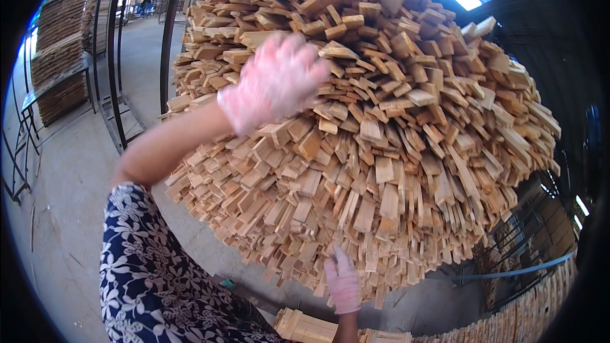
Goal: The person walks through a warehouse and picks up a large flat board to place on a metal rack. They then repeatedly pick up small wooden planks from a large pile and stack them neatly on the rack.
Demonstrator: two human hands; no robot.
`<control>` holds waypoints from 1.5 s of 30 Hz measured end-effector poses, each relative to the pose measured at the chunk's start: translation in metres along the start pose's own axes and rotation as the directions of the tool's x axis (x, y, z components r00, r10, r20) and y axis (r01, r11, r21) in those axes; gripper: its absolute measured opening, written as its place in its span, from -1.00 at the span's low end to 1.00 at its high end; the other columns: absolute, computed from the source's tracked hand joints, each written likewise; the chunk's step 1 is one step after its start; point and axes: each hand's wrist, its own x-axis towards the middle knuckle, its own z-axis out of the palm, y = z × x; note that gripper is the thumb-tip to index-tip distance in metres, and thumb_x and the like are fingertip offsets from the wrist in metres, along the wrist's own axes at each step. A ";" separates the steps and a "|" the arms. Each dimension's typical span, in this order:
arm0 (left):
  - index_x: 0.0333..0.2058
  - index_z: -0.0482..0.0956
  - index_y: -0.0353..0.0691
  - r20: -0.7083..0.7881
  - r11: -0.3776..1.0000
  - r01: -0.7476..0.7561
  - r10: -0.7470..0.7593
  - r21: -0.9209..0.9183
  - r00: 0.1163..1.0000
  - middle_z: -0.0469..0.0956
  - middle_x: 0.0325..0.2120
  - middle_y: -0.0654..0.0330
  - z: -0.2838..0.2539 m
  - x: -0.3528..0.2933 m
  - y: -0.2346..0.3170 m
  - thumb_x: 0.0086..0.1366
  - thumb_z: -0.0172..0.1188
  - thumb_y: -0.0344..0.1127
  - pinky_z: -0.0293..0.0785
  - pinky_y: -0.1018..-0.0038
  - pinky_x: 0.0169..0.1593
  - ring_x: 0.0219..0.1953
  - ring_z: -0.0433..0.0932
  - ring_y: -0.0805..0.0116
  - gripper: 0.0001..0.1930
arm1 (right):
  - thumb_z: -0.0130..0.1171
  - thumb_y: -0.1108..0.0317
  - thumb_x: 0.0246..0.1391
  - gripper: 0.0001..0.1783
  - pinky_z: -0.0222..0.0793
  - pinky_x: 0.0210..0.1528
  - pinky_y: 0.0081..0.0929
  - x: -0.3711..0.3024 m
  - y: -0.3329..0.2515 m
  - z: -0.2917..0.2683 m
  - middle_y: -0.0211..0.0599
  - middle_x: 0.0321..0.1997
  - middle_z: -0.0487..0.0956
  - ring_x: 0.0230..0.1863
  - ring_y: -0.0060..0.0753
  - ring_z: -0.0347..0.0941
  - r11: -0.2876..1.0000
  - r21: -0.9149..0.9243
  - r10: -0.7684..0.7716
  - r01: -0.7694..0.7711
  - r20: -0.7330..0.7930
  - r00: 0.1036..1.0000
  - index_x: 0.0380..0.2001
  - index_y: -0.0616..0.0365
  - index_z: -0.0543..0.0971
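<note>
A large, bulging pile of wooden slats (375,133) stands before me, their cut ends pointing out at me. My left hand (276,82), in a pink-and-white glove, is raised in front of the pile's upper left part. Motion blurs its fingers, and whether anything is in them cannot be made out. Low at the pile's bottom edge is my right hand (343,282), gloved in pink. Its fingers stretch upward beside the lowest slat ends, and no slat shows in it.
Pale wood pieces (308,327) lie below my right hand. At left stand a dark metal frame (119,57) and a tall wood stack (60,51) over a concrete floor (70,203). A row of upright slats (508,321) and a blue strip (521,273) are at lower right.
</note>
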 end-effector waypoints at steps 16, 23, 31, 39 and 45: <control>0.20 0.44 -0.23 0.916 0.983 0.178 -0.112 0.045 0.386 0.57 0.01 -0.20 0.056 0.071 -0.109 0.15 0.08 -0.25 0.55 0.14 0.03 0.07 0.59 -0.06 -0.41 | 0.15 0.32 0.24 -0.46 0.37 0.24 -0.27 0.363 -0.273 -0.129 -0.14 0.23 0.47 0.21 -0.21 0.40 0.556 -0.548 -0.818 0.624 -0.493 0.296 0.28 0.06 0.40; 0.11 0.50 -0.31 0.853 0.983 0.180 -0.062 -0.038 0.519 0.54 -0.02 -0.27 0.068 0.059 -0.104 0.16 0.12 -0.25 0.57 0.12 -0.04 -0.01 0.62 -0.06 -0.48 | 0.15 0.11 0.22 -0.35 0.38 0.19 0.02 0.486 -0.363 -0.201 -0.06 0.23 0.49 0.22 0.12 0.42 0.381 -0.922 -0.554 0.068 -0.169 0.815 0.35 -0.22 0.25; 0.07 0.57 -0.19 0.784 0.956 0.288 -0.136 -0.057 0.606 0.64 -0.12 -0.11 0.073 0.044 -0.110 0.16 0.14 -0.22 0.59 0.16 -0.06 -0.04 0.65 -0.01 -0.53 | 0.09 0.17 0.29 -0.58 0.44 -0.02 -0.01 0.496 -0.374 -0.205 0.10 -0.04 0.57 0.00 0.22 0.51 0.256 -0.962 -0.562 0.090 -0.072 0.824 0.17 -0.02 0.36; -0.14 0.73 -0.19 0.722 0.932 0.361 -0.224 -0.037 0.654 0.70 -0.15 0.07 0.070 0.037 -0.109 0.14 0.19 -0.20 0.61 0.20 -0.13 -0.12 0.68 0.05 -0.64 | 0.12 0.08 0.26 -0.70 0.44 -0.13 0.00 0.399 -0.434 -0.229 0.03 -0.18 0.60 -0.12 0.19 0.53 0.018 -0.976 -0.748 0.217 0.131 0.650 -0.10 0.01 0.43; 0.11 0.54 -0.24 0.759 0.960 0.279 -0.208 0.036 0.617 0.63 -0.07 -0.07 0.064 0.043 -0.104 0.23 0.06 -0.24 0.59 0.16 -0.07 -0.04 0.64 -0.01 -0.53 | 0.06 0.16 0.30 -0.75 0.43 -0.23 -0.06 0.295 -0.365 -0.294 -0.03 -0.33 0.56 -0.24 0.17 0.51 0.003 -0.976 -0.780 0.219 0.135 0.611 -0.09 0.04 0.40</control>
